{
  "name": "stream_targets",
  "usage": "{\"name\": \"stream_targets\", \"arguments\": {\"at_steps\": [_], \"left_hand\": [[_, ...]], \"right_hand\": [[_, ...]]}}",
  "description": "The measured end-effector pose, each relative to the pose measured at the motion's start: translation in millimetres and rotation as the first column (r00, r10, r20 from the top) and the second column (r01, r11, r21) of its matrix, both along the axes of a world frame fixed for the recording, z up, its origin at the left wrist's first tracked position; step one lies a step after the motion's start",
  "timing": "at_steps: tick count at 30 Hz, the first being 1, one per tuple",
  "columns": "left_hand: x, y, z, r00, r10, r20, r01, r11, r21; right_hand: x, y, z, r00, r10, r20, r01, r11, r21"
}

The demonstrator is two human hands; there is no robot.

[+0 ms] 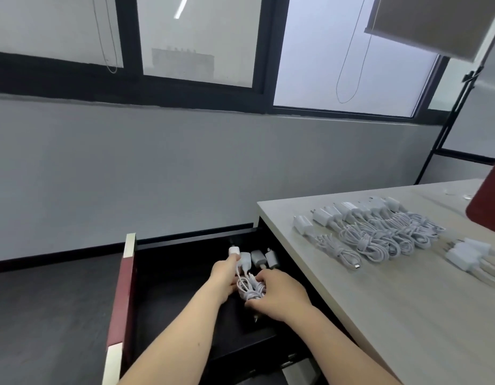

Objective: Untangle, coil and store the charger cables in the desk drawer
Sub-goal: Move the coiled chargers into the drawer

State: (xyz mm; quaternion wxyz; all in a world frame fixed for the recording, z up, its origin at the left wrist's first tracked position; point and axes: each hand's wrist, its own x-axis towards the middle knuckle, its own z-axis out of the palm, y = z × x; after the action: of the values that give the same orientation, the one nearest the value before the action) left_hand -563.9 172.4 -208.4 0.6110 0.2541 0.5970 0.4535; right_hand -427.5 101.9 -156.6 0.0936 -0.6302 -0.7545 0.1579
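Early on, we judge: in the dark desk drawer our left hand pinches a white charger plug, fingers of our right hand grip its coiled white cable; many coiled chargers wait on the pale counter.

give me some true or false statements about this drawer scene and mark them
1. The drawer is shut. False: it is pulled open.
2. Both hands rest on the desk. False: the left hand and the right hand are in the drawer.
3. The left hand holds a white plug. True.
4. The right hand grips a coiled cable. True.
5. The desk has no chargers on it. False: a row of coiled chargers lies on it.
6. Other plugs lie at the back of the drawer. True.
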Motion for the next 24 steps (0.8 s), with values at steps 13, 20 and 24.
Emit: {"name": "stream_targets", "arguments": {"at_steps": [13, 20, 24], "left_hand": [[0, 3, -11, 0.776, 0.015, -0.63, 0.068, 0.992, 0.107], [-5, 3, -15, 0.897, 0.076, -0.436, -0.012, 0.989, 0.149], [-2, -14, 4, 0.894, 0.112, -0.434, -0.033, 0.982, 0.187]], "right_hand": [[7, 5, -9, 0.988, -0.037, 0.151, 0.02, 0.994, 0.111], [9, 3, -4, 1.0, -0.018, 0.004, 0.018, 1.0, -0.021], [9, -3, 3, 0.99, -0.019, -0.137, 0.021, 1.0, 0.015]]}}
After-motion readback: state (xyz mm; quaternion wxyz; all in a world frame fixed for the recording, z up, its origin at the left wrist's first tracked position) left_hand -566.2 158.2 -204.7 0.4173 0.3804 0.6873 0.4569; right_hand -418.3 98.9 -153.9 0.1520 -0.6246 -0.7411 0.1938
